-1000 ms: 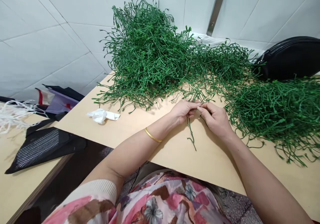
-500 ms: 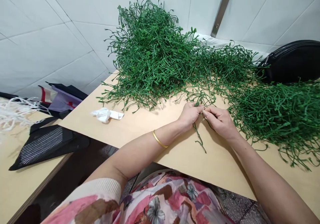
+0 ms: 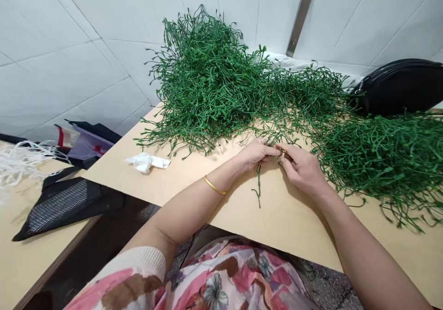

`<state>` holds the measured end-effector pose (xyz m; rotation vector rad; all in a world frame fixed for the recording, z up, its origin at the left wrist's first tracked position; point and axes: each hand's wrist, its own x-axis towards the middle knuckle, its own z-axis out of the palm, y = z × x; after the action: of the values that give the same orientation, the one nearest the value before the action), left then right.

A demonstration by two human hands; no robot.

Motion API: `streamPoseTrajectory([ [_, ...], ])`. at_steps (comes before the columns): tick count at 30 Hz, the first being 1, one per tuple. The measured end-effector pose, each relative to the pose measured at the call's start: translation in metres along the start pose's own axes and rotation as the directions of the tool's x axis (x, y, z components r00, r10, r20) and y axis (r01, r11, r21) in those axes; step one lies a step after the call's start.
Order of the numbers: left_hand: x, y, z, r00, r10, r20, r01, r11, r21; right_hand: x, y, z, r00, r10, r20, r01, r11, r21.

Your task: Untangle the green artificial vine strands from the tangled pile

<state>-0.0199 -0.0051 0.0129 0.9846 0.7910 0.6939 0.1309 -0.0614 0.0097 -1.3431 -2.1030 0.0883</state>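
grips a green stem [image 3: 259,185] in the left hand [image 3: 258,155], low over the table [image 3: 221,211], with the forked end trailing below; meets the left thumb with the curled right hand [image 3: 302,168], cannot tell around what. works in front of a green pile [image 3: 211,81], left of a second pile [image 3: 380,157].

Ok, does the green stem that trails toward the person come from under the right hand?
No, the green stem comes from under the left hand, with the right hand off to its right.
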Motion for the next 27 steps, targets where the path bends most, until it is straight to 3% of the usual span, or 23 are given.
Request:
streamPoseTrajectory([
  [3, 0.0, 0.0, -0.003, 0.998, -0.018, 0.059, 0.016, 0.999, 0.039, 0.0, 0.004, 0.006, 0.997, -0.078, 0.001, 0.076, 0.967, -0.244],
  [5, 0.0, 0.0, -0.006, 0.996, -0.017, 0.084, 0.013, 0.999, 0.049, -0.001, 0.005, 0.008, 0.993, -0.11, -0.035, 0.093, 0.944, -0.315],
  [10, 0.003, 0.001, -0.009, 0.995, -0.02, 0.098, 0.022, 1.0, -0.018, -0.006, -0.002, -0.005, 0.974, -0.074, -0.215, 0.032, 0.98, -0.194],
  [13, 0.004, 0.003, -0.009, 0.999, -0.038, 0.031, 0.04, 0.997, -0.073, -0.005, 0.0, -0.035, 0.942, -0.062, -0.329, -0.017, 0.973, -0.232],
  [16, 0.003, 0.005, -0.006, 0.999, -0.03, 0.01, 0.031, 0.996, -0.081, 0.001, 0.023, -0.081, 0.903, -0.034, -0.428, -0.158, 0.9, -0.405],
  [20, 0.0, 0.006, -0.003, 1.0, -0.006, 0.016, 0.007, 0.998, -0.069, 0.006, 0.07, -0.144, 0.875, 0.18, -0.449, -0.452, 0.636, -0.625],
  [22, 0.0, 0.005, -0.002, 1.0, -0.006, 0.002, 0.006, 0.997, -0.08, 0.004, 0.079, -0.162, 0.867, 0.316, -0.385, -0.498, 0.525, -0.691],
  [23, 0.0, 0.004, -0.002, 1.0, -0.015, -0.006, 0.015, 0.995, -0.095, 0.002, 0.076, -0.165, 0.856, 0.323, -0.403, -0.516, 0.49, -0.703],
  [25, 0.001, 0.003, -0.003, 0.999, -0.039, -0.011, 0.037, 0.99, -0.138, 0.0, 0.059, -0.161, 0.849, 0.239, -0.472, -0.524, 0.502, -0.688],
  [26, 0.002, 0.002, -0.004, 0.999, -0.043, -0.003, 0.042, 0.986, -0.159, -0.001, 0.046, -0.153, 0.849, 0.201, -0.489, -0.508, 0.563, -0.652],
  [27, 0.003, 0.002, -0.005, 0.999, -0.039, 0.005, 0.04, 0.984, -0.172, -0.002, 0.033, -0.143, 0.897, 0.196, -0.395, -0.416, 0.671, -0.614],
])
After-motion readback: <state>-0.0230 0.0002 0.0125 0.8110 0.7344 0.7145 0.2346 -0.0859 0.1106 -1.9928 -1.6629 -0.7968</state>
